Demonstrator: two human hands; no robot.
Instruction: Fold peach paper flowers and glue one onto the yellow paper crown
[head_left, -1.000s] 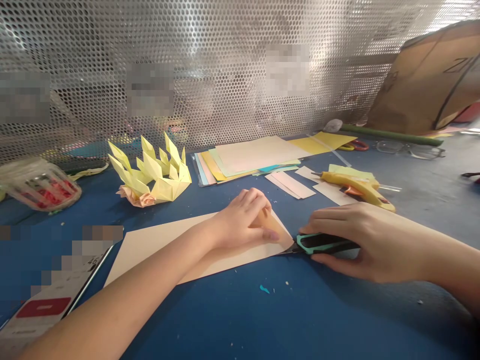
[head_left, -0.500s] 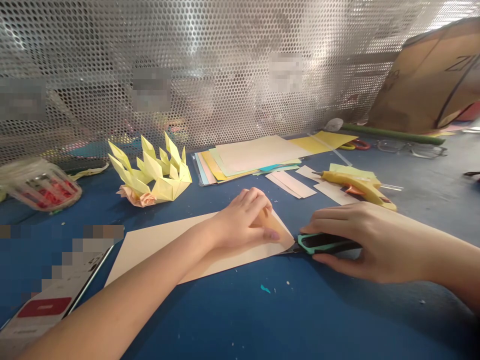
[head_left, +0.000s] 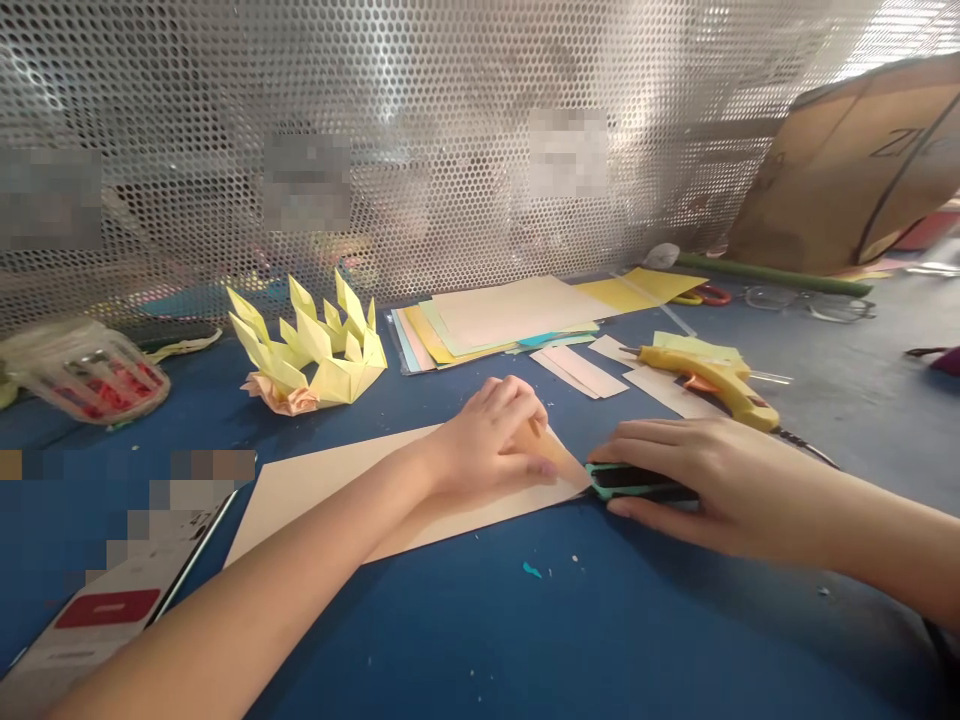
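A long sheet of peach paper (head_left: 300, 480) lies on the blue table, its right end lifted and curled. My left hand (head_left: 502, 430) presses on that end with the fingers bent around the raised part. At the sheet's right corner, my right hand (head_left: 690, 480) is closed on the craft knife or scissors with teal-edged black handles (head_left: 626, 482); the blades are mostly hidden under the paper. A small blue scrap (head_left: 531, 570) lies in front of the sheet.
Behind are a yellow folded-paper crown (head_left: 322, 350), a jar (head_left: 90, 370), stacked coloured sheets (head_left: 510, 310), pale strips (head_left: 577, 370) and a yellow glue gun (head_left: 705, 380). Glasses (head_left: 810, 300) and a brown bag (head_left: 840, 170) are at the right; a tablet (head_left: 112, 600) is at the left.
The teal-edged handles have come closer together and my right hand has closed further, shifting slightly left. My left hand stays on the sheet. The view has shifted slightly.
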